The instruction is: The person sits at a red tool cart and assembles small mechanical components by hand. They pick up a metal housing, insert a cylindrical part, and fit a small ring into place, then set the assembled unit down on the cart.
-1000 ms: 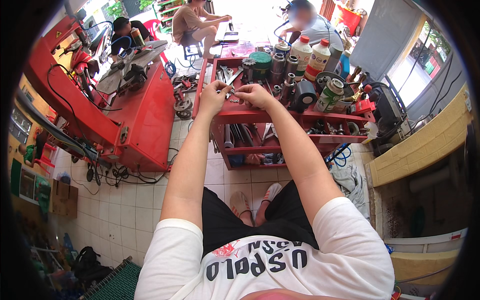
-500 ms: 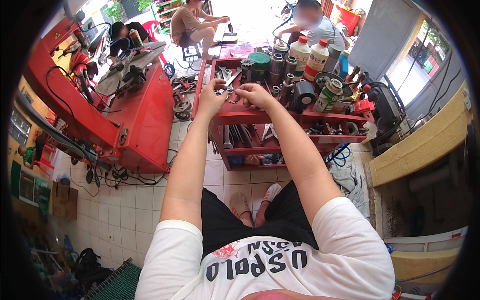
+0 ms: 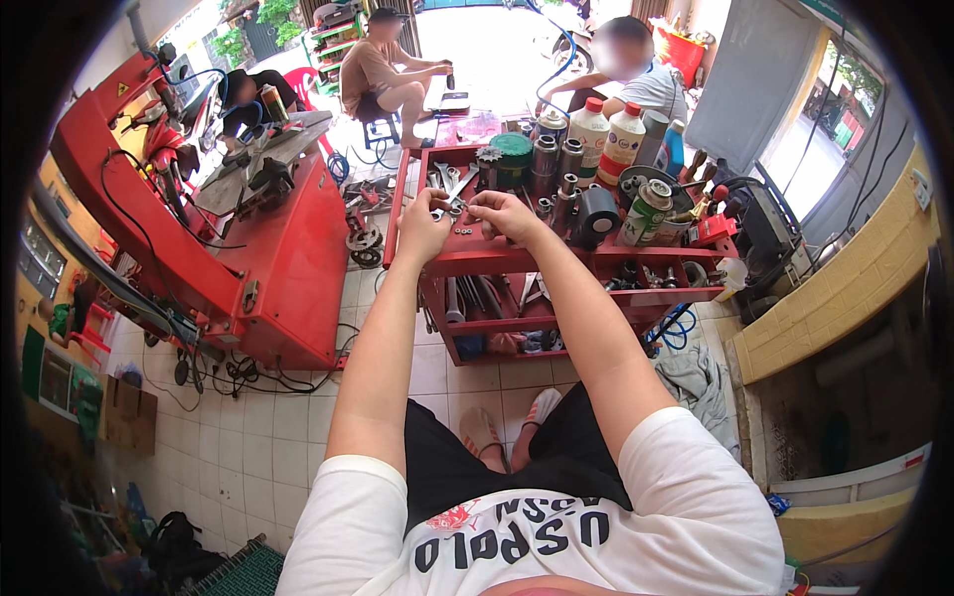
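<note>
Both my hands are over the top tray of a red tool cart [image 3: 517, 260]. My left hand [image 3: 425, 228] is at the tray's near left, its fingers curled toward the thumb; anything between them is too small to make out. A silver wrench [image 3: 458, 189] lies just past its fingertips, other wrenches beside it. Across a small gap, my right hand [image 3: 507, 217] is closed in a pinch, and I cannot tell what its fingertips hold. Several small nuts [image 3: 463, 231] lie on the tray between the hands. Metal sockets [image 3: 564, 199] stand right of my right hand.
A green-lidded tin [image 3: 512, 149], red-capped bottles [image 3: 588, 134] and a spray can [image 3: 648, 211] crowd the cart. A red machine [image 3: 283, 268] stands left, its cables [image 3: 248, 348] on the floor. One person [image 3: 383, 70] sits beyond; another [image 3: 646, 89] is behind the cart.
The whole view has shifted, with the cart and hands lower in the picture. My hands keep nearly the same place over the tray, and the nuts between them show more clearly.
</note>
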Available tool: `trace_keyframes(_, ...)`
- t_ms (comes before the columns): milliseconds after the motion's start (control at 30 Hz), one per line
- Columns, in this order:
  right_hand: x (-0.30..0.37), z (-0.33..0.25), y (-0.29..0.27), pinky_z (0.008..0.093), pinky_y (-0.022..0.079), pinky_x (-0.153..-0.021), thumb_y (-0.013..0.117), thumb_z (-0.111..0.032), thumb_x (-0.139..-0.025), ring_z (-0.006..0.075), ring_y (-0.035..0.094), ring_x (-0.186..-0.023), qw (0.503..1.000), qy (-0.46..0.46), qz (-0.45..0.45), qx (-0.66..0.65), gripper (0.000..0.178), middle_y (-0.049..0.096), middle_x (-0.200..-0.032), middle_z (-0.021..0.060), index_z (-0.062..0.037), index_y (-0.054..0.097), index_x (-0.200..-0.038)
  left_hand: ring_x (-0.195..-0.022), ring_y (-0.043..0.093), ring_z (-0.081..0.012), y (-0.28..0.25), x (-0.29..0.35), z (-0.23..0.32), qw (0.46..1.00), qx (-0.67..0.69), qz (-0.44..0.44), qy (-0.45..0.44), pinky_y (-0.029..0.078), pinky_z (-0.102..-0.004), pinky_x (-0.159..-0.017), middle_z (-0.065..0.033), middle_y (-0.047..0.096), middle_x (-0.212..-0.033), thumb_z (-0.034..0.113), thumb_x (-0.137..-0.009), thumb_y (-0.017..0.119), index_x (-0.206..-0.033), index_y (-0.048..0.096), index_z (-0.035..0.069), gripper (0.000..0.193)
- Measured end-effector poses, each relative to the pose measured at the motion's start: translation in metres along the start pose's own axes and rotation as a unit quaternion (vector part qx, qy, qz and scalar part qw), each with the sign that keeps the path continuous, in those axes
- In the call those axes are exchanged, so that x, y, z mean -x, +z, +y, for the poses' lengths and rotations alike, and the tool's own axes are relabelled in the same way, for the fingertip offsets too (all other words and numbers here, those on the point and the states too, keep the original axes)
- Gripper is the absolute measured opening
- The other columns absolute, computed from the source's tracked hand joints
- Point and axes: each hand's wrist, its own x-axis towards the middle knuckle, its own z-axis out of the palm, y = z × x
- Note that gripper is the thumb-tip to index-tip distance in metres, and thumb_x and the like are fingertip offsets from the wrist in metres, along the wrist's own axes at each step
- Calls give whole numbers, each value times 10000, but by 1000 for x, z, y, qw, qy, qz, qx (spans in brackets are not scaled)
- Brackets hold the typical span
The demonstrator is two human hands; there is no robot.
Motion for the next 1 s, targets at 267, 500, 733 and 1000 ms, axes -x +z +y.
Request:
trace_keyframes(267,4,-2,2,239,512,-561,717,-199,-1029,64,607,-610,1000,-2,-10,-9,196,784,-1004,66,-65,669,-1164,-1034,745,-229,1,1,-2,998,-61,7,23,566,-378,-909,-76,773,-1102,192,-852,778,-1180,635,77,375)
trace_keyframes(500,5,-1,1,249,499,-545,717,-198,-1031,76,612,-602,1000,3,-6,14,202,780,-992,61,-63,666,-1172,-1119,675,-279,8,-2,-4,1000,-19,12,-6,440,-491,-1006,-27,773,-1084,249,-826,762,-1142,635,125,362)
trace_keyframes(733,3,-2,4,246,501,-570,716,-204,-1032,69,612,-633,999,1,-2,33,201,780,-990,55,-71,669,-1175,-1112,676,-281,4,-4,-12,1000,20,18,6,440,-495,-986,-39,767,-1077,307,-842,791,-1132,637,131,372)
trace_keyframes(1000,4,-3,5,258,498,-572,716,-191,-1020,94,604,-646,1000,-16,11,8,219,778,-991,85,-47,676,-1179,-1080,673,-269,1,-1,-6,996,-80,32,31,518,-424,-932,-85,733,-1073,358,-854,833,-1150,643,89,443)
